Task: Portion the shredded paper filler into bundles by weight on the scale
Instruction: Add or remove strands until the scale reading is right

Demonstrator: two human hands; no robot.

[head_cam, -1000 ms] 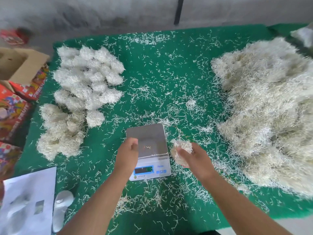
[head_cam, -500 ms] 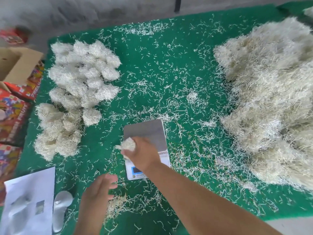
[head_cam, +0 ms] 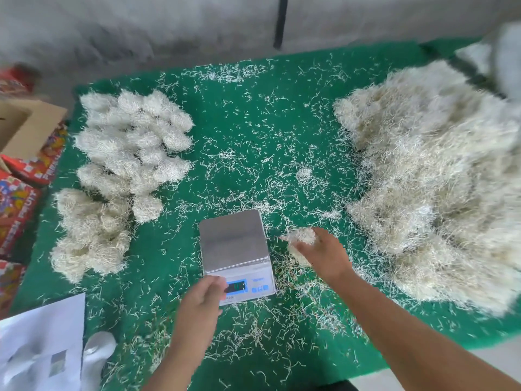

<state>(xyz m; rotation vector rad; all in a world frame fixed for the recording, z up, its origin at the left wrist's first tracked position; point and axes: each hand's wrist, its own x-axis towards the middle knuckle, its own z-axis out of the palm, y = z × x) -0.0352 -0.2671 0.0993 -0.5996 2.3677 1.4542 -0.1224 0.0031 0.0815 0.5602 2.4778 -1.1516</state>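
A small digital scale (head_cam: 235, 238) with a bare steel platform sits on the green mat, its blue display facing me. My left hand (head_cam: 201, 300) hovers over the scale's front left corner, fingers loosely curled, holding nothing that I can see. My right hand (head_cam: 324, 256) is just right of the scale, closed on a small clump of shredded paper (head_cam: 300, 237). A big loose heap of shredded paper (head_cam: 434, 179) fills the right side. Several rounded bundles (head_cam: 132, 142) lie at the left, with darker bundles (head_cam: 90, 232) in front of them.
The green mat (head_cam: 253, 122) is strewn with loose shreds. White paper sheets (head_cam: 39, 348) and a white object (head_cam: 98, 351) lie at the near left corner. An open cardboard box (head_cam: 22, 125) and colourful fruit cartons (head_cam: 17, 204) stand off the left edge.
My right hand, which reached left across the scale with a clump, has swung back to the scale's right side holding a clump. My left hand rose from the mat toward the scale's front.
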